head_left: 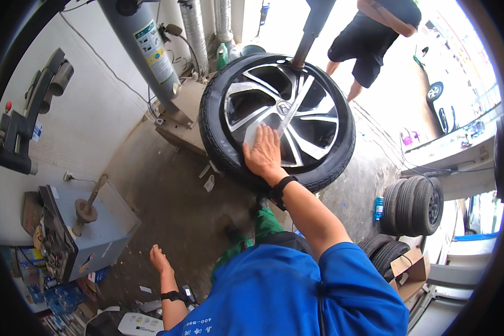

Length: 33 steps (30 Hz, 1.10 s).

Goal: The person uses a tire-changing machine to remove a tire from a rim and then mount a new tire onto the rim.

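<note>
A tyre [208, 120] on a black and silver alloy wheel [313, 148] lies nearly flat on a tyre changer, whose base [179, 134] shows at its left. My right hand [263, 152] lies flat on the wheel's near side, fingers stretched forward over a pale spoke area near the hub. Whether anything thin lies under those fingers I cannot tell. From above, the machine's dark vertical arm [308, 42] reaches down to the far rim edge. Low at the left, well away from the wheel, my left hand [160, 260] hangs empty with its fingers loosely extended.
At the left stands a grey wheel balancer [103, 241] with a threaded shaft. A thick grey column [145, 56] rises behind the tyre changer. Several tyres [411, 206] stand at the right beside a blue bottle [379, 208] and a cardboard box [411, 274]. Another person [369, 42] stands beyond the wheel.
</note>
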{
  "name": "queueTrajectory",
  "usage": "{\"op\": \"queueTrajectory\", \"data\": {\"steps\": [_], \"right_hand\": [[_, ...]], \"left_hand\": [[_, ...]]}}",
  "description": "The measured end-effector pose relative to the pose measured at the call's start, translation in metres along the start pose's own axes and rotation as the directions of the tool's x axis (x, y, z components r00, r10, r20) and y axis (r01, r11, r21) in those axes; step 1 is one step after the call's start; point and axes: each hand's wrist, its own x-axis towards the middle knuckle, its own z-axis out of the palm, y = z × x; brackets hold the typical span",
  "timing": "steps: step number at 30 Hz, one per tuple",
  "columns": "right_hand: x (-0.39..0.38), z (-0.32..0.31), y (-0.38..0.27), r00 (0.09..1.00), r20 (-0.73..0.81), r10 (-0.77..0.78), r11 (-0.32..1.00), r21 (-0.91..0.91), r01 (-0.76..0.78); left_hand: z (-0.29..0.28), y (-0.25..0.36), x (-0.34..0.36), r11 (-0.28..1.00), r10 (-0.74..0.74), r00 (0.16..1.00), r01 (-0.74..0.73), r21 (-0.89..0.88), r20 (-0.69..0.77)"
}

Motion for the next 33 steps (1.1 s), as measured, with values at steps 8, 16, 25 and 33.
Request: {"op": "queueTrajectory", "data": {"steps": [8,16,25,33], "right_hand": [[0.021,0.016,-0.019,0.995,0.0,0.103,0.994,0.043,-0.103],[0.038,0.016,-0.019,0.995,0.079,0.062,0.983,0.169,-0.074],[0.046,-0.005,0.009,0.937,0.193,-0.293,0.95,0.173,0.261],[0.065,-0.031,0.016,0.881,0.24,-0.407,0.913,0.119,0.39]], "left_hand": [[-0.004,0.001,-0.003,0.998,-0.051,0.999,0.051,0.032,0.015],[-0.026,-0.008,0.002,0.99,-0.129,0.991,0.131,0.059,-0.037],[-0.035,-0.008,0.002,0.986,-0.161,0.982,0.163,0.015,-0.103],[-0.037,-0.013,-0.009,0.993,-0.114,0.986,0.116,0.011,-0.122]]}}
